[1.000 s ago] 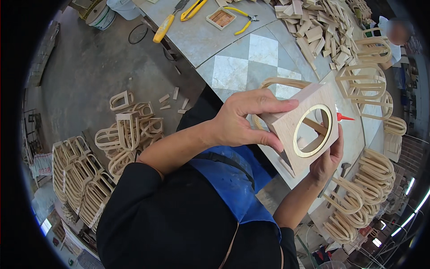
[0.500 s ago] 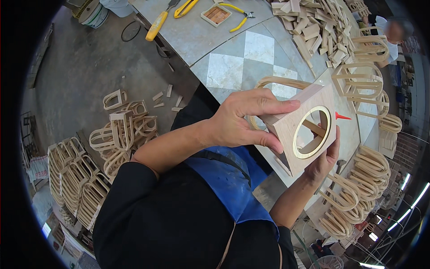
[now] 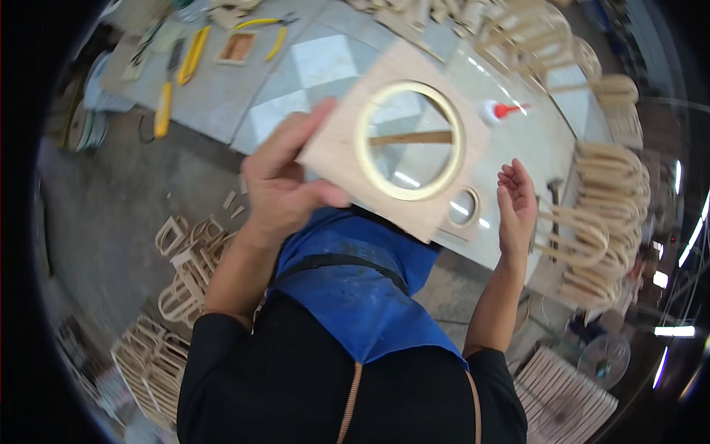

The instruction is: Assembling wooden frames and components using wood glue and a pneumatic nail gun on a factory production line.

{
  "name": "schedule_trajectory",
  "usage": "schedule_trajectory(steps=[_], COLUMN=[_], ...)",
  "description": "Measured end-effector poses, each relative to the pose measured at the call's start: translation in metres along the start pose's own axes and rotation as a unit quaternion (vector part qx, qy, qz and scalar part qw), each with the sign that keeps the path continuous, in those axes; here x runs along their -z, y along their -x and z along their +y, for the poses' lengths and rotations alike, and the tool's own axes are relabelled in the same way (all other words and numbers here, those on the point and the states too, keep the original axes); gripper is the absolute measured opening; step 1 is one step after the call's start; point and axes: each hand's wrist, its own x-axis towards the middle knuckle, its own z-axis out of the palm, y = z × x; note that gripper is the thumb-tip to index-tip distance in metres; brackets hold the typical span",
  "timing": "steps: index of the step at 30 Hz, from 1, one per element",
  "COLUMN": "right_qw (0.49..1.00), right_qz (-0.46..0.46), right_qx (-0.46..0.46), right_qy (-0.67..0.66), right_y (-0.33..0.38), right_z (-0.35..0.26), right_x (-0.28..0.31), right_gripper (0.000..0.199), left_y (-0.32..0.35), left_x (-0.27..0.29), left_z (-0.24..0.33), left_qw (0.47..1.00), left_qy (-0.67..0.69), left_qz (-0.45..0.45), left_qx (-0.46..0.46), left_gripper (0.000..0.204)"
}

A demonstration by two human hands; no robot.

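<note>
While the left hand (image 3: 285, 189) now carries the square wooden panel (image 3: 336, 152) alone, the right hand (image 3: 515, 207) has come off it and hangs open just beside its right edge, fingers spread and touching nothing. Half a second ago the right hand supported the panel from beneath; that support has gone, and the panel has swung flatter toward the camera and higher in view. In my judgement the piece is being turned over for inspection or repositioned with one hand.

Left grip: clamped on the panel's left edge, thumb on the near face, fingers across the corner.

Panel position: held in the air above the desk (image 3: 214, 111), in front of the blue apron (image 3: 355, 288), touching only the left hand.

Panel appearance: pale, smooth plywood with a large circular cutout edged by a lighter ring (image 3: 410, 140); a thin wooden bar crosses the opening. A second, smaller ringed hole (image 3: 463, 208) shows below its lower edge; whether it belongs to another panel I cannot tell.

On the desk beyond lie yellow-handled tools (image 3: 194, 53) and a small bottle with a red cap (image 3: 494, 111).
</note>
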Motion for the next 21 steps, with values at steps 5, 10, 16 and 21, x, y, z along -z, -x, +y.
schedule_trajectory(steps=[5,10,16,21], right_qw=[0.936,0.863,0.855,0.891], right_qz=[0.043,0.061,0.091,0.079], right_qx=[-0.078,-0.039,-0.037,-0.054], right_qy=[0.341,0.500,0.509,0.444], right_y=[0.042,0.060,0.052,0.043], right_z=[0.070,0.112,0.160,0.165], right_x=[0.069,0.086,0.108,0.127], right_gripper=[0.061,0.065,0.067,0.058], left_y=[-0.001,-0.003,-0.012,-0.005], left_x=[0.001,-0.009,-0.020,-0.017], left_z=[-0.016,-0.004,0.002,0.005], left_qw=[0.999,0.999,0.997,0.993], left_qy=[0.018,0.006,-0.037,-0.079], left_qz=[-0.002,0.023,-0.056,-0.070], left_qx=[0.027,0.030,-0.035,-0.045], left_gripper=[0.103,0.102,0.085,0.090])
